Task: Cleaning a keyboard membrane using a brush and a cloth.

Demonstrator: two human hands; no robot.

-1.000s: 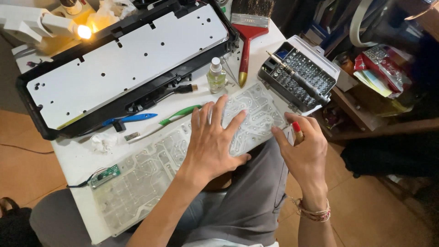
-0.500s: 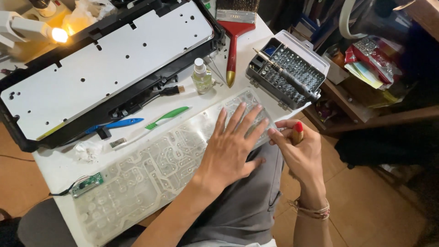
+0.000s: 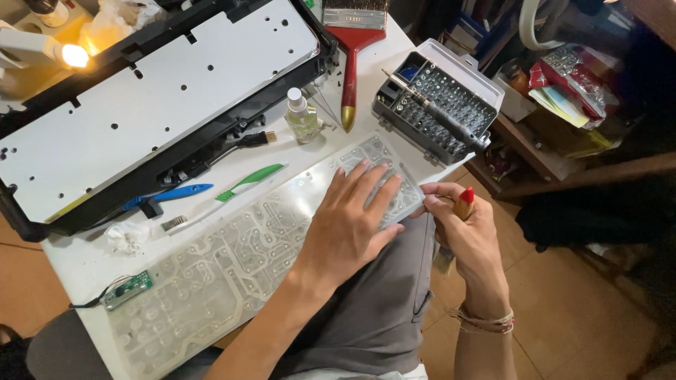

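My left hand lies flat, fingers spread, on the right part of a clear keyboard membrane sheet that stretches across the white table's front edge. My right hand is at the sheet's right end, closed around a small brush with a red-tipped wooden handle; its bristles point down past the table edge. A small green circuit board with a cable sits at the sheet's left end.
An opened black keyboard case with a white metal plate fills the back of the table. Nearby lie a blue and a green toothbrush, a small clear bottle, a red-handled paintbrush, a screwdriver bit set and a lit lamp.
My left hand slid right along the membrane sheet toward its right end. My right hand stayed at the sheet's corner with the brush.
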